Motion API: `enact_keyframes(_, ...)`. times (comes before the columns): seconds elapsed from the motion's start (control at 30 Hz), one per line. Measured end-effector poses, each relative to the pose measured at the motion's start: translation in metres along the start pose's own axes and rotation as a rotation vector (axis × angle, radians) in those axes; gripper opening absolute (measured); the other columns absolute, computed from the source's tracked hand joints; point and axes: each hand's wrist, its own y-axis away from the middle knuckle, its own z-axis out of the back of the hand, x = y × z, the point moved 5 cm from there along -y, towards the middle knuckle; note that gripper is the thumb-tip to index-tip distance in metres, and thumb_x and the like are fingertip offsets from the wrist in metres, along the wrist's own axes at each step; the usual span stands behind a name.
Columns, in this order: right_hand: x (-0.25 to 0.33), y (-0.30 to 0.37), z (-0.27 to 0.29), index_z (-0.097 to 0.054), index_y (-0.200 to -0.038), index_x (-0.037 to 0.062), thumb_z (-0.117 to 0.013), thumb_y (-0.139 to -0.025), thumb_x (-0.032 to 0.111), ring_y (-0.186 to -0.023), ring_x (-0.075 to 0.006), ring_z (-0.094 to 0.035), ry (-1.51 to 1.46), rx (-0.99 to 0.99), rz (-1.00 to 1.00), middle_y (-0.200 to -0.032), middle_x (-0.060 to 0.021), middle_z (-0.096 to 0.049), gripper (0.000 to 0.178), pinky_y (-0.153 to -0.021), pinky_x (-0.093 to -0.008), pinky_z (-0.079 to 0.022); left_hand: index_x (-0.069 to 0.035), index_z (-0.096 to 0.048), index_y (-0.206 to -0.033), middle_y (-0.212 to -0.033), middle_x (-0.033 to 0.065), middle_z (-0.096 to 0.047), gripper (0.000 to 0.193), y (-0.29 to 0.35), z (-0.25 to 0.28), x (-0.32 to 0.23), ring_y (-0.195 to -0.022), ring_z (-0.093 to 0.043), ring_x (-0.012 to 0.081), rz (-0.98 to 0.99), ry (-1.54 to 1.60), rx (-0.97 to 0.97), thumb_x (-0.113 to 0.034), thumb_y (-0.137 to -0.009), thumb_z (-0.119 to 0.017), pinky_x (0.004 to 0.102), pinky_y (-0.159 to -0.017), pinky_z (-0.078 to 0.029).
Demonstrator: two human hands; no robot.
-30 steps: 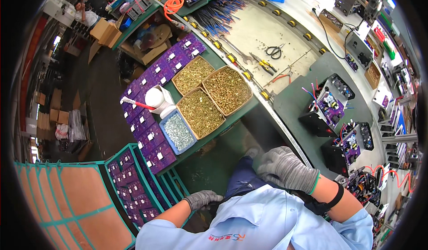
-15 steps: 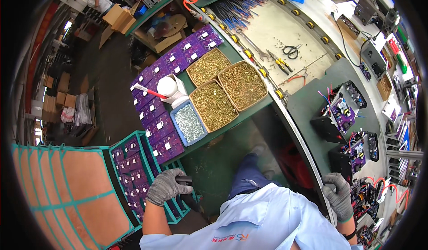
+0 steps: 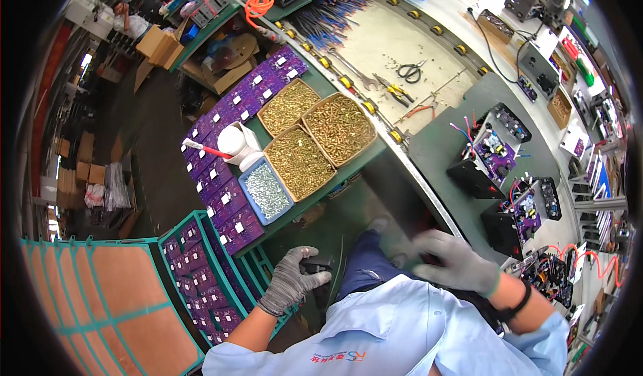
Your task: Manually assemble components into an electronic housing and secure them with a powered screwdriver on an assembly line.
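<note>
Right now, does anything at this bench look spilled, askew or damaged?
Nothing stands out. The three trays of brass screws and the blue tray of silver screws sit filled with no spill visible. The left hand grips a small black part; the right hand is motion-blurred.

Grey-gloved left hand (image 3: 291, 283) grips a black part (image 3: 316, 265) beside the teal crate (image 3: 231, 275) of purple boards (image 3: 201, 289).
</note>
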Motion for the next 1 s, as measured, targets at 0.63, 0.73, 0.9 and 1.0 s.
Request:
enact_keyframes(0.63,-0.002,-0.113,-0.204,-0.077,-0.110,0.0178,-0.065,-0.090,0.036,-0.102,-0.0326,-0.071,0.421,0.817,0.203,-0.104,-0.0079,-0.076,0.029,-0.088,-0.0467,-0.056,0.002,-0.068,-0.108,-0.090,0.0185,-0.070,0.052,0.114,-0.008,0.075,-0.096,-0.067,0.0167,0.742,-0.297,0.573,-0.048,-0.096,-0.069,0.0373,-0.084,-0.055)
enact_keyframes(0.73,-0.003,-0.120,-0.194,-0.076,-0.106,0.0163,-0.065,-0.091,0.036,-0.099,-0.0319,-0.072,0.474,0.751,0.197,-0.101,-0.0081,-0.076,0.027,-0.086,-0.0469,-0.056,0.003,-0.071,-0.101,-0.091,0.0152,-0.071,0.038,0.127,-0.042,0.107,-0.089,-0.066,0.0175,0.267,-0.018,0.559,-0.032,-0.106,-0.059,0.0325,-0.080,-0.053)
enact_keyframes(0.9,-0.014,-0.118,-0.177,-0.075,-0.106,0.0159,-0.063,-0.095,0.036,-0.095,-0.0319,-0.073,0.462,0.677,0.221,-0.095,-0.0089,-0.075,0.026,-0.084,-0.0478,-0.057,0.001,-0.071,-0.098,-0.088,0.0155,-0.071,0.037,0.108,-0.034,0.072,-0.080,-0.065,0.0201,-0.244,-0.375,0.267,-0.034,-0.104,-0.059,0.0386,-0.076,-0.052)
enact_keyframes(1.0,-0.003,-0.115,-0.174,-0.074,-0.106,0.0145,-0.061,-0.096,0.036,-0.095,-0.0325,-0.073,0.482,0.627,0.129,-0.095,-0.0099,-0.075,0.027,-0.084,-0.0481,-0.056,0.000,-0.071,-0.099,-0.088,0.0181,-0.071,0.040,0.107,-0.040,0.073,-0.082,-0.069,0.0249,0.507,-0.069,0.469,-0.039,-0.102,-0.061,0.0384,-0.075,-0.052)
